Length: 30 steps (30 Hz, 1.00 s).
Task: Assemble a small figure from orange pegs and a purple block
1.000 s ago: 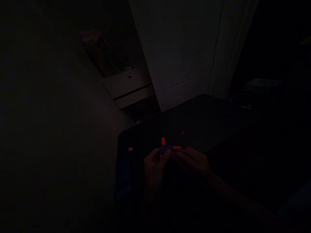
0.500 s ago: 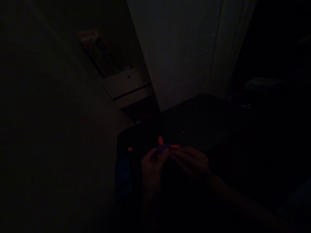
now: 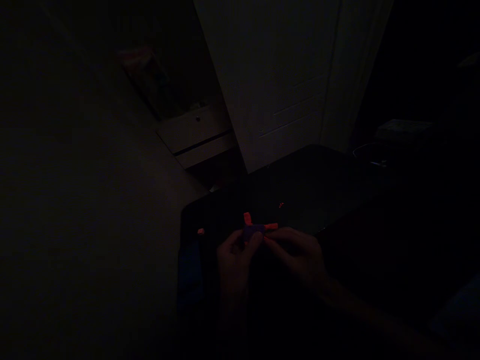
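Note:
The room is very dark. Between the thumb and fingers of my left hand (image 3: 234, 255) is a small purple object (image 3: 250, 232) with bright orange-red strips sticking out of it. One strip (image 3: 247, 218) points up and away, and another (image 3: 271, 226) points right. My right hand (image 3: 302, 250) is closed in a pinch at the purple object's right side. A small orange-red bit (image 3: 266, 239) shows at its fingertips. Its material and exact shape are too dark to make out.
A small orange-red block (image 3: 201, 231) lies on the dark table (image 3: 300, 175) to the left, above a dark blue flat object (image 3: 190, 275). Tiny orange-red crumbs (image 3: 281, 205) lie farther back. Behind stand a pale door (image 3: 277, 75) and drawers (image 3: 198, 131).
My right fingertips have shifted slightly at the purple object's right side, and the hand is tilted a little differently. My left hand stays almost still. The picture is slightly darker.

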Tool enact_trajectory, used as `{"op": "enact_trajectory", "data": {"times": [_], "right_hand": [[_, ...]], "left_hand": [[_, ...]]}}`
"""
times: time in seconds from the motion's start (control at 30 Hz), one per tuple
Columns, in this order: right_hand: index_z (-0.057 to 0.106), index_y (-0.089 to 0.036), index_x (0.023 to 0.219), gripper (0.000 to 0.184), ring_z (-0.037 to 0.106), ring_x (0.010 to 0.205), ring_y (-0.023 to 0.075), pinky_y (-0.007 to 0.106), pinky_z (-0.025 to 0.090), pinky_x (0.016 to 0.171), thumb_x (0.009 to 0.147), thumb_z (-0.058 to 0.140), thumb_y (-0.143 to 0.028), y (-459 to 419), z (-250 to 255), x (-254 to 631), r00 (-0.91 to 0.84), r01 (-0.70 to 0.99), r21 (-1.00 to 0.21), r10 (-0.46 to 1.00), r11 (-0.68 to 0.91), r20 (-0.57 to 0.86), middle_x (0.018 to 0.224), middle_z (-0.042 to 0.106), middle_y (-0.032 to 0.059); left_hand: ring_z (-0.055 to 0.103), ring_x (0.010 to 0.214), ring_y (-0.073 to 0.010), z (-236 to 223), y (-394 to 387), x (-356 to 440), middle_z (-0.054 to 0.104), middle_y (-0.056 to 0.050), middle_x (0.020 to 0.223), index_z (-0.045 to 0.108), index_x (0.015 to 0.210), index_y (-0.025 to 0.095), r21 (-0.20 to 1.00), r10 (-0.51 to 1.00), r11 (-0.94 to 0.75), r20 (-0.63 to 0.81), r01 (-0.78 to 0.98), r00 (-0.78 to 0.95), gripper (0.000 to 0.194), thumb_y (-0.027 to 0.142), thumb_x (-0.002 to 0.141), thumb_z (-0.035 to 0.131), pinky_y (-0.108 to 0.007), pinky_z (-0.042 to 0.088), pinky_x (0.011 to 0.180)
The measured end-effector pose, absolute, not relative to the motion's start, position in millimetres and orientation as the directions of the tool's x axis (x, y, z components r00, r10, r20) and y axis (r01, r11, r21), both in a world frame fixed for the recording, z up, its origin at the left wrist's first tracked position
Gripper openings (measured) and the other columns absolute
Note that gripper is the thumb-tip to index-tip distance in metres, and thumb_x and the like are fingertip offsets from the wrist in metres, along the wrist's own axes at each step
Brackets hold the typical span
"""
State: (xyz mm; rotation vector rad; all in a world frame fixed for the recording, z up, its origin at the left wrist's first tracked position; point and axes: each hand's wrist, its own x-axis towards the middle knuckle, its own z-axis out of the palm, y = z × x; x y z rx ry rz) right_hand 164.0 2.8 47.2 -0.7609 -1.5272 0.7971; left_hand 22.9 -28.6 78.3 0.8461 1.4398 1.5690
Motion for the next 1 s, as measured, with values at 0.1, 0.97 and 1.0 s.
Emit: {"op": "enact_trajectory", "data": {"times": [0.1, 0.97, 1.0], "right_hand": [[0.080, -0.026, 0.090, 0.004, 0.076, 0.085, 0.0226, 0.034, 0.061, 0.080, 0.087, 0.078, -0.024, -1.0, 50.9, 162.7, -0.076, -0.042, -0.882, 0.879, 0.469, 0.471, 0.093, 0.081, 0.0028], [0.081, -0.027, 0.100, 0.019, 0.079, 0.086, 0.0192, 0.029, 0.064, 0.082, 0.085, 0.081, -0.017, -2.9, 52.6, 165.5, -0.070, -0.030, -0.822, 0.819, 0.569, 0.569, 0.098, 0.082, 0.0006], [0.080, -0.027, 0.104, 0.023, 0.079, 0.088, 0.0195, 0.029, 0.064, 0.083, 0.083, 0.082, -0.016, -1.8, 50.9, 166.2, -0.071, -0.016, -0.799, 0.796, 0.601, 0.601, 0.100, 0.082, 0.0012]], "left_hand": [[0.072, 0.084, -0.0216, 79.6, -29.4, 23.2, 0.079, -0.009, 0.089, 0.080, 0.092, 0.014, 0.993, 0.914, -0.019, -0.031, -0.119, -0.404, 0.033, 0.038, 0.071, 0.088, -0.029, 0.054, 0.078], [0.073, 0.079, -0.0217, 80.3, -33.0, 20.0, 0.080, -0.010, 0.088, 0.080, 0.091, 0.012, 0.985, 0.894, 0.016, -0.091, -0.172, -0.438, 0.036, 0.038, 0.067, 0.090, -0.030, 0.056, 0.074], [0.073, 0.081, -0.0223, 79.5, -32.5, 19.5, 0.080, -0.010, 0.090, 0.080, 0.092, 0.013, 0.983, 0.895, 0.013, -0.093, -0.183, -0.436, 0.036, 0.037, 0.067, 0.090, -0.030, 0.056, 0.076]]}}
